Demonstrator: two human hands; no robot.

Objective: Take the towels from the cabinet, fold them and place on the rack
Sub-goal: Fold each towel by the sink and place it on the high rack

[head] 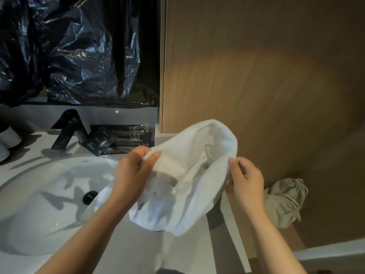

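Both hands are occupied: the left hand grips a bunched edge of the white towel between thumb and curled fingers, and the right hand pinches the opposite edge with thumb and fingertips. The towel is held above the right edge of the grey desk, just right of the sink; whether its lowest fold rests on the desk cannot be determined. Judged step: opening the towel out prior to folding. To perform it well, work each hand along the hem until 2 adjacent corners are located, draw the hands apart until the top edge is taut, and let the remainder hang straight before making the 1st fold. Keep the cloth out of the sink basin, which may be wet. The towel is plain white terry, thick and soft, arched in a loose hood between the hands, with a flat woven band showing near the left thumb and crumpled layers inside. Farther back stand a black faucet and dark sachets at the rear edge of the desk. A wooden panel rises behind the towel.
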